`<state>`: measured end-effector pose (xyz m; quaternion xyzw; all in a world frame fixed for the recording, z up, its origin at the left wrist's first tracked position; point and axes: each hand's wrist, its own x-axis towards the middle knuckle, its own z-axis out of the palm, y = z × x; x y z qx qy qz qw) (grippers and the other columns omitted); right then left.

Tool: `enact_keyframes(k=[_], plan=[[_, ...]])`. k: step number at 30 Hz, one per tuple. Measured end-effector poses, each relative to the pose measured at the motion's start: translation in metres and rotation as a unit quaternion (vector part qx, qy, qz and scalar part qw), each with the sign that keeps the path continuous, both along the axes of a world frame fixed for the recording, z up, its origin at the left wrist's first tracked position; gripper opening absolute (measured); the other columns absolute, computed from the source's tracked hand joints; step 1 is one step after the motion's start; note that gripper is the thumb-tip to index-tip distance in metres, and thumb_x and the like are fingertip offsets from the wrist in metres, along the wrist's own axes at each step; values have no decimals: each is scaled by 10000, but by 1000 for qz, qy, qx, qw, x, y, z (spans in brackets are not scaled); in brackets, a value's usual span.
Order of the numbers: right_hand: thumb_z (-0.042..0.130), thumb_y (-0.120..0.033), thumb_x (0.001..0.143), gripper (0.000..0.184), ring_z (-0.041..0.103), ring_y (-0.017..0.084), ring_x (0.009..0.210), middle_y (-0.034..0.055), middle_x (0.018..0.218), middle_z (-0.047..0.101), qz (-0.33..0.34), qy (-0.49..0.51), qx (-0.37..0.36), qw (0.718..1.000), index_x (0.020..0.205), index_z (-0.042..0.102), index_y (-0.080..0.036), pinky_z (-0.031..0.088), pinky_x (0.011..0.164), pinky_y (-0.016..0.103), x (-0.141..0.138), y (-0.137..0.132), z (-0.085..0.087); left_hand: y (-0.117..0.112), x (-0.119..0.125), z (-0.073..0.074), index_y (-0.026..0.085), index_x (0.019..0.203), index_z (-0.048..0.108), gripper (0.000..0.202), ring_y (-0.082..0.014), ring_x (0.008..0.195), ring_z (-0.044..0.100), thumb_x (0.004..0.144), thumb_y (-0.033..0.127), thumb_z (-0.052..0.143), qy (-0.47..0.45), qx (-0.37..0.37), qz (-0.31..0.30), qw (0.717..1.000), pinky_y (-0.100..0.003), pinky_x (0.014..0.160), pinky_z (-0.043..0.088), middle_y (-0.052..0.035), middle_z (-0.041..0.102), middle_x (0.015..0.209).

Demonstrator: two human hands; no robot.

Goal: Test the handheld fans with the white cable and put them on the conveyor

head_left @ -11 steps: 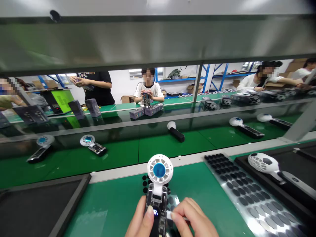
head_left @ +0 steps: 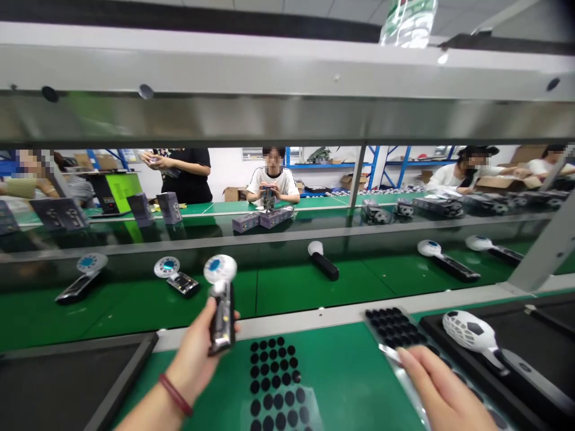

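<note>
My left hand (head_left: pixel 197 354) is closed round the dark handle of a small handheld fan (head_left: pixel 220 302) with a white round head and blue centre, held out over the near edge of the green conveyor belt (head_left: pixel 291 281). My right hand (head_left: pixel 438 389) is at the lower right over a silver sheet of dark round stickers (head_left: pixel 395 326), pinching thin tweezers (head_left: pixel 390 353) that point at the sheet. A smaller sheet of black dots (head_left: pixel 276 377) lies on the green mat between my hands.
Several fans lie on the belt (head_left: pixel 173 275) (head_left: pixel 323 258) (head_left: pixel 444 257) (head_left: pixel 81 276). A football-patterned fan (head_left: pixel 476 338) rests in a black tray at right. Another black tray (head_left: pixel 67 383) sits at left. A metal shelf (head_left: pixel 287 114) hangs overhead. People work at the far bench.
My left hand has carried the fan up and left from the mat towards the belt. My right hand has let go of it and moved right to the sticker sheet. The view tilted up.
</note>
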<state>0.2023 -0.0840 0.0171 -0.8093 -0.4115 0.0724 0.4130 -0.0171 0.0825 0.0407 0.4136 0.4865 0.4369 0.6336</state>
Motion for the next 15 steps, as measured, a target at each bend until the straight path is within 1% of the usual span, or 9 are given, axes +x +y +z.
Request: enact_keyframes(k=[1, 2, 4, 5, 6, 7, 10, 12, 15], plan=[[336, -483, 825, 313, 596, 173, 601, -16, 651, 613, -12, -2, -2, 1000, 710, 514, -253, 463, 532, 219, 8, 0, 0, 18, -2, 2, 167, 850, 507, 256, -86, 541, 597, 856, 379, 363, 21, 12, 12, 1000, -203, 485, 451, 2, 608, 710], [333, -455, 836, 295, 604, 170, 637, -9, 690, 625, 23, -4, -6, 1000, 732, 516, -248, 467, 553, 214, 10, 2, -1, 35, 0, 1, 164, 860, 505, 248, -99, 567, 604, 848, 385, 392, 43, 24, 3, 999, -223, 509, 464, 9, 598, 697], [474, -350, 796, 134, 616, 162, 655, -4, 710, 634, 135, -34, -43, 989, 827, 514, -226, 466, 561, 196, -1, 18, -8, 62, 14, -9, 148, 848, 520, 262, -104, 559, 584, 832, 398, 443, 104, 57, -24, 993, -241, 506, 464, 26, 572, 657], [514, -244, 756, 122, 604, 162, 550, -21, 596, 605, 152, -84, -71, 982, 870, 506, -203, 446, 485, 195, -10, 30, -12, 73, 26, -17, 138, 843, 536, 266, -102, 555, 571, 827, 393, 460, 140, 73, -38, 987, -250, 512, 466, 22, 576, 667], [517, -144, 720, 156, 581, 168, 477, -39, 525, 580, 162, -106, -79, 978, 867, 516, -195, 420, 436, 205, -21, 43, -16, 83, 39, -25, 131, 847, 550, 264, -101, 565, 566, 828, 381, 467, 177, 87, -47, 979, -260, 529, 472, 13, 588, 700], [496, -91, 712, 183, 578, 176, 471, -41, 502, 576, 169, -120, -81, 975, 854, 535, -201, 411, 427, 211, -31, 56, -20, 91, 53, -34, 128, 860, 559, 262, -104, 590, 571, 831, 371, 467, 213, 100, -53, 971, -272, 553, 480, 2, 601, 739], [479, -14, 686, 253, 613, 186, 668, -1, 687, 647, 186, -161, -66, 967, 722, 605, -231, 451, 591, 238, -49, 87, -29, 110, 88, -51, 129, 912, 566, 246, -138, 720, 595, 837, 342, 467, 311, 146, -55, 937, -330, 658, 491, -28, 617, 860], [520, 9, 633, 280, 608, 200, 747, 14, 766, 649, 194, -178, -65, 963, 703, 634, -238, 459, 634, 246, -51, 100, -36, 120, 99, -54, 135, 953, 563, 227, -175, 853, 582, 829, 311, 488, 371, 183, -46, 909, -386, 753, 469, -48, 604, 968], [567, 25, 572, 323, 607, 212, 762, 20, 790, 648, 198, -187, -69, 960, 717, 655, -250, 468, 607, 241, -49, 112, -47, 127, 110, -44, 162, 1062, 524, 269, -245, 1080, 466, 813, 266, 517, 444, 246, -23, 861, -489, 893, 367, -75, 496, 1192]])
